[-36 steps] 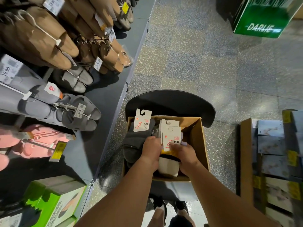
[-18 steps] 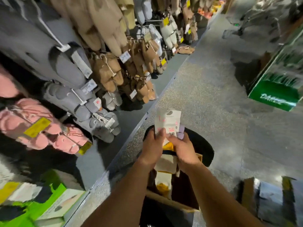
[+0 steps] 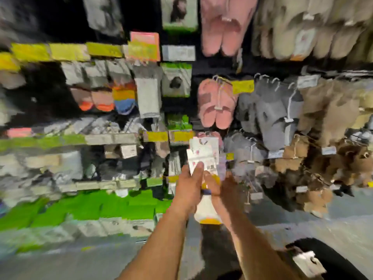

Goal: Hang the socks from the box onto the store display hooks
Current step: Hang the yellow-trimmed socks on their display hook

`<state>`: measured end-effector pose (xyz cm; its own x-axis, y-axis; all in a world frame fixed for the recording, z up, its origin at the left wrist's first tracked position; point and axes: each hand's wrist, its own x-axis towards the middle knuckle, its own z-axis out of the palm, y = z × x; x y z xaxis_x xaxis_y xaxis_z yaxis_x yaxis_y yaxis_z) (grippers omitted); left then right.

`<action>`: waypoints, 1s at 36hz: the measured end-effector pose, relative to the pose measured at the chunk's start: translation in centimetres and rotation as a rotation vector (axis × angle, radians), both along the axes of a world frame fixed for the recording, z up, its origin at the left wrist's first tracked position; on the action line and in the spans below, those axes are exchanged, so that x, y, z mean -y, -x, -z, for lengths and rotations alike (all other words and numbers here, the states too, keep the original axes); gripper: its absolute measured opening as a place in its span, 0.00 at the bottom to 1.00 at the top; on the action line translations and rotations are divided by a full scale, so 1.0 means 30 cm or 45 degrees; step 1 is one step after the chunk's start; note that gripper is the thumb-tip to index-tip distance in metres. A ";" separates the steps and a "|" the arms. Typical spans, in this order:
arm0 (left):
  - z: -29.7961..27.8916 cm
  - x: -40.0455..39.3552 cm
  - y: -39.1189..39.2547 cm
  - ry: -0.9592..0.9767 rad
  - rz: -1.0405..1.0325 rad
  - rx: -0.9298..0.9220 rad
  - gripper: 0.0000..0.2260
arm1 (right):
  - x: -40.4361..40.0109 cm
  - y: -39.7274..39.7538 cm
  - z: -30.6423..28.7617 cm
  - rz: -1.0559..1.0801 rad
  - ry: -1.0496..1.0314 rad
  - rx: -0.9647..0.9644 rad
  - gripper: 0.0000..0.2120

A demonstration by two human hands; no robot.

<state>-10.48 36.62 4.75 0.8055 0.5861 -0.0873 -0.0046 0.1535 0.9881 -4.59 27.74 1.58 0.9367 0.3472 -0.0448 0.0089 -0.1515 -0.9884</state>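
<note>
White socks with yellow toe and a dark blue band, under white header cards printed in red. Display behind: pink slippers, grey slippers, tan slippers, yellow price labels. Lower left, bright green boxes; floor speckled grey.

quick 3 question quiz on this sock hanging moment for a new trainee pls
1. True or false: both hands grip the bundle of white socks with yellow toes and white card tags.
2. The pair of pink slippers hangs where relative to the bundle? A) above B) below
3. Is the bundle on a display hook yet?

Key:
1. True: left hand and right hand hold it.
2. A
3. No, it is in the hands, short of the blurred display.
</note>
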 end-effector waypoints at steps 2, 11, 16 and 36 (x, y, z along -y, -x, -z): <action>-0.033 -0.118 0.097 -0.035 -0.115 0.036 0.13 | -0.147 0.069 -0.025 -0.107 -0.031 0.026 0.35; -0.110 -0.684 0.540 -0.226 -0.435 0.096 0.11 | -0.680 0.473 -0.180 -0.652 -0.351 -0.192 0.24; -0.153 -0.899 0.719 -0.321 -0.508 0.154 0.09 | -0.946 0.677 -0.243 -0.583 -0.444 -0.122 0.15; -0.134 -1.534 0.734 0.083 -0.454 0.237 0.16 | -1.582 0.656 -0.178 -0.284 -0.294 0.103 0.07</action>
<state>-32.49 82.65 8.78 0.5583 0.8296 -0.0053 -0.2465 0.1720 0.9537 -24.27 75.21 6.93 0.8339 0.5364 0.1303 0.0965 0.0907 -0.9912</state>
